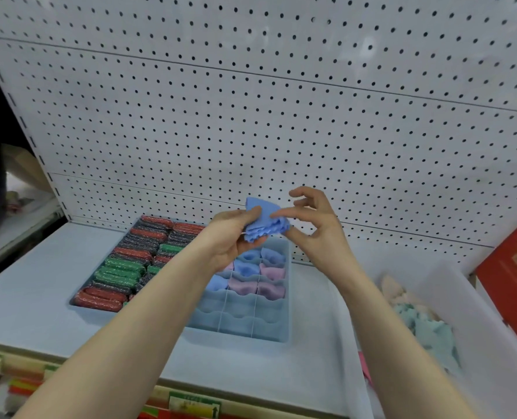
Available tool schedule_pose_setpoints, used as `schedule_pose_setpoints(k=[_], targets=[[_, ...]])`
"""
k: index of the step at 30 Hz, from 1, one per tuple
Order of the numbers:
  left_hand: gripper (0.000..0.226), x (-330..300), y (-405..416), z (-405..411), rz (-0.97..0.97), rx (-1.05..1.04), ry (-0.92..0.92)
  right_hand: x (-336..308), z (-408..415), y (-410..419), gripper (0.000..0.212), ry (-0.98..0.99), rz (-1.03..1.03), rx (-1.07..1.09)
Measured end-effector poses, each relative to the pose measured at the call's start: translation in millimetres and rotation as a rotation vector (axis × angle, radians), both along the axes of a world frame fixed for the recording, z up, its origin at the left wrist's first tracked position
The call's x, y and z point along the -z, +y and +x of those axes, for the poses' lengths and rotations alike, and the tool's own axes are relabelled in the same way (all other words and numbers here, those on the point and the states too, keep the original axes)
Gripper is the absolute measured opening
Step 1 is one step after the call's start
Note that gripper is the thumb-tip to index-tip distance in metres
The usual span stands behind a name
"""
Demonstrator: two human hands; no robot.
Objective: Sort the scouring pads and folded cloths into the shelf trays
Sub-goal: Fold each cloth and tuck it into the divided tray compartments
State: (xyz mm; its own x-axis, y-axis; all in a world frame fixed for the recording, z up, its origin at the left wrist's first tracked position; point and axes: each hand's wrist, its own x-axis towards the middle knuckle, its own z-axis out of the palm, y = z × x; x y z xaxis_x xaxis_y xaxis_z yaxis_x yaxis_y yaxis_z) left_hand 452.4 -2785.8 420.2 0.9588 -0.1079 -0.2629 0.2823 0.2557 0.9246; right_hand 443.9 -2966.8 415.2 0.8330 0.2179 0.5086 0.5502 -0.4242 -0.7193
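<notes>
- My left hand (231,234) holds a small blue cloth (265,219) up in the air, with my thumb on top and my fingers curled under it.
- My right hand (314,225) pinches the right edge of the same cloth with my thumb and first finger. My other fingers are loose and spread out.
- The cloth is above the far end of the divided tray (269,331), not in it yet.
- The cloth is soft and floppy. It has many thin layers and a wavy, zigzag edge. If I loosen my pinch, I think the layers could fan out and the fold would come undone.
- If I let go too high, it could land on a wall between two boxes, or on the shelf (33,285), not in a box.
- The tray is pale blue plastic with thin wavy walls that make little square boxes. The far boxes have blue and pink cloths (269,272) tucked in them. The near boxes look empty.
- The boxes are small. If I push the cloth in too hard, I might squash or pull out the ones beside it.
- The scouring pads (121,267) sit in the tray on the left, packed tight in rows. They are red, green and dark, shaped like little rolls, and look rough and sparkly.
- A white bin (475,300) on my right has more soft cloths (426,328) in a messy pile. My arm could bump it as I reach.
</notes>
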Motion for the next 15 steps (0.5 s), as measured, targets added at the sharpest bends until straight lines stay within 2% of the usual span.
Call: schedule_pose_setpoints(k=[2, 4, 6, 9, 12, 15], targets=[[0.04, 2.8, 0.3, -1.1, 0.195, -0.039, 0.0, -3.6, 4.3, 1.2, 0.011, 0.094, 0.149, 0.033], [0.051, 6.9, 0.4, -0.8, 0.363, -0.054, -0.068, -6.0, 7.1, -1.2, 0.01, 0.257, 0.281, 0.027], [0.057, 8.4, 1.4, -4.0, 0.34, 0.042, -0.136, -6.8, 7.0, -3.1, 0.011, 0.385, 0.351, -0.032], [0.039, 10.8, 1.2, -6.9, 0.209, 0.146, -0.198, -5.5, 5.9, -3.4, 0.009, 0.491, 0.381, -0.118], [0.025, 12.0, 0.4, -7.4, 0.15, 0.041, -0.23, -3.5, 6.9, -4.5, 0.014, 0.539, 0.345, -0.154], [0.02, 12.4, 3.1, -7.1, 0.176, -0.029, -0.316, -1.3, 5.5, -5.4, 0.022, 0.593, 0.321, -0.245]])
